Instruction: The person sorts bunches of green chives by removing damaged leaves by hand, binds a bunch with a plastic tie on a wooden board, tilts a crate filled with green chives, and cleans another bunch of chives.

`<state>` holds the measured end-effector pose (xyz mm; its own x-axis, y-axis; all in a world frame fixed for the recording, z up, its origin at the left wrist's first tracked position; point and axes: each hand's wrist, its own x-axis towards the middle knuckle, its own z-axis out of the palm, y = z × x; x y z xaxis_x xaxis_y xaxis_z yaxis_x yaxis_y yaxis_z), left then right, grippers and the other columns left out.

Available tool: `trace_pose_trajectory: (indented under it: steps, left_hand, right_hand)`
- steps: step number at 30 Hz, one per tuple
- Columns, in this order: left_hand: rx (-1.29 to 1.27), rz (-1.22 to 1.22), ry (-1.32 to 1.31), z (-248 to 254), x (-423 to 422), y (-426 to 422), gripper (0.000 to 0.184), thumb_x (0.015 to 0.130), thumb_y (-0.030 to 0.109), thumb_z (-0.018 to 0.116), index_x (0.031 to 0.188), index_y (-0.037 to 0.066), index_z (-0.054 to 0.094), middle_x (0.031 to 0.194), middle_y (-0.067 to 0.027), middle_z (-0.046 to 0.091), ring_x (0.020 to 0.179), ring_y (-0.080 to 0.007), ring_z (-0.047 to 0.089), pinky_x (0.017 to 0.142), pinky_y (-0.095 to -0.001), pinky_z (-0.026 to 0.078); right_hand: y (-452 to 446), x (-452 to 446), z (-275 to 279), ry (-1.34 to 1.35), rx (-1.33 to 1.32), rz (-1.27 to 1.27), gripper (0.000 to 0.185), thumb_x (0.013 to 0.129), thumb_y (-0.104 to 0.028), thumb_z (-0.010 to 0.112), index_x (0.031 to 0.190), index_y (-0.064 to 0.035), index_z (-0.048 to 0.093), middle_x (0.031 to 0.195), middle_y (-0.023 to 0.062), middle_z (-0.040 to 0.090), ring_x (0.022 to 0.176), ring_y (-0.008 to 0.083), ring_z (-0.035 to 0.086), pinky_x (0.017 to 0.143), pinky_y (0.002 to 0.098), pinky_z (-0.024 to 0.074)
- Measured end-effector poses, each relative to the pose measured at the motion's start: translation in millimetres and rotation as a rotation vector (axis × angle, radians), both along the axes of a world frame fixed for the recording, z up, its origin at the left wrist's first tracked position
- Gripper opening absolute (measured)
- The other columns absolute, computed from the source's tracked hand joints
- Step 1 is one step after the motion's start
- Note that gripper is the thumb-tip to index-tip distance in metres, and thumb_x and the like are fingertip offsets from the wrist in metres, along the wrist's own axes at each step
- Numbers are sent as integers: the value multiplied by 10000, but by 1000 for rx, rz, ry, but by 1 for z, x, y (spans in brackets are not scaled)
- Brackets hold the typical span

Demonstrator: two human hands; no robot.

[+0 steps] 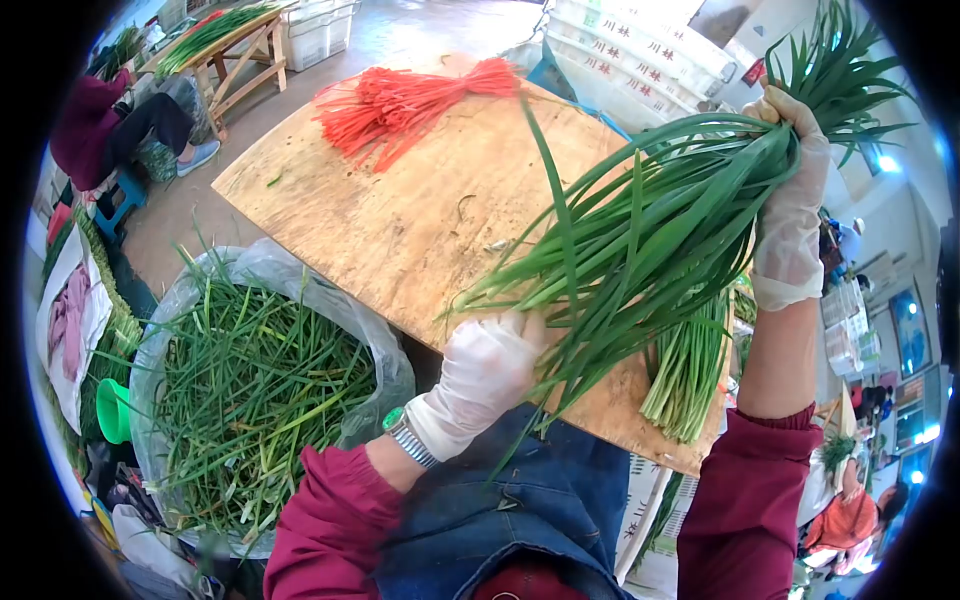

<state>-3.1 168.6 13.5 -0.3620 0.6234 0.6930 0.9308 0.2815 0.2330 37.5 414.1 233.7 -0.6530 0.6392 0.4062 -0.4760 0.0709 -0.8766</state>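
My right hand (790, 150), in a thin whitish glove, is raised at the upper right and grips a large bunch of garlic chives (670, 210). The dark leaf ends stick out beyond the fist, and the paler stems slant down to the left over the board. My left hand (490, 365), gloved too, is closed at the lower edge of the bunch, with its fingers on some of the chives; the fingertips are partly hidden. Another chive bundle (690, 375) lies on the board's right side, beneath the held bunch.
A wooden board (390, 225) forms the work surface, with red ties (420, 100) at its far end. A plastic-lined tub (390, 350) of loose green leaves stands at left. White crates (630, 50) are stacked behind. One person (100, 130) sits at far left, another (845, 520) at lower right.
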Motion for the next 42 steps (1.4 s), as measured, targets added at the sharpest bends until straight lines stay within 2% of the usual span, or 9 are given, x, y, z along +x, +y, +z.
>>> trace_pose_trajectory:
  steps: [8,14,16,21,26,33,36,38,42]
  left_hand:
    - [-234,24,-264,22,-11,-140,122,695,-20,576,801,42,578,627,-109,520,557,-292,539,492,-383,420]
    - [-803,798,-203,-11,-31,-358,59,722,24,587,780,39,583,633,-117,540,615,-329,564,554,-419,445]
    - [-743,866,-314,11,-25,-318,362,700,36,657,1052,21,575,903,-165,590,834,-329,588,684,-407,464]
    - [-213,37,-450,22,-28,-142,628,650,151,766,1195,-8,499,1092,-191,566,1032,-355,529,901,-429,417]
    - [-146,-34,-345,-17,-19,2,698,701,280,719,1274,-4,438,1227,-213,508,1182,-377,440,994,-460,300]
    - [61,-176,-727,-26,-25,-22,220,753,89,658,962,28,631,672,-145,609,668,-288,623,552,-321,463]
    - [112,-238,-1190,7,-26,-68,175,763,77,642,928,21,647,713,-140,622,689,-262,626,598,-325,479]
    - [11,-175,-550,-4,-41,-112,125,770,76,626,865,5,665,712,-100,632,671,-191,617,594,-294,463]
    - [92,435,-1099,34,-36,-230,98,755,71,583,733,7,653,582,-17,548,527,-102,472,480,-254,361]
  right_hand:
    - [2,4,-2,26,36,101,171,810,-64,576,936,49,543,647,25,497,566,139,486,505,244,424]
    - [12,8,-7,90,-27,318,144,844,-92,530,922,28,510,597,-16,364,553,115,358,535,256,340]
    - [16,8,-9,149,-27,391,122,860,-95,506,904,20,509,588,-29,316,554,101,307,560,253,302]
    - [0,16,-9,219,34,422,139,869,-72,472,922,30,551,587,-50,293,552,86,274,582,250,296]
    - [-3,21,-13,255,58,370,177,866,-83,500,984,23,580,584,-50,299,549,85,281,597,257,307]
    - [28,34,-21,263,7,499,167,879,-84,493,961,24,590,602,-50,352,573,77,327,618,247,313]
    - [32,39,-29,345,-48,509,152,890,-70,467,962,28,559,612,-46,361,579,71,340,637,242,325]
    - [34,43,-26,426,-97,550,144,890,-64,464,968,31,539,613,-45,349,576,71,341,639,241,329]
    - [44,51,-22,430,0,642,135,891,-69,476,977,29,511,619,-45,371,565,74,362,643,232,341]
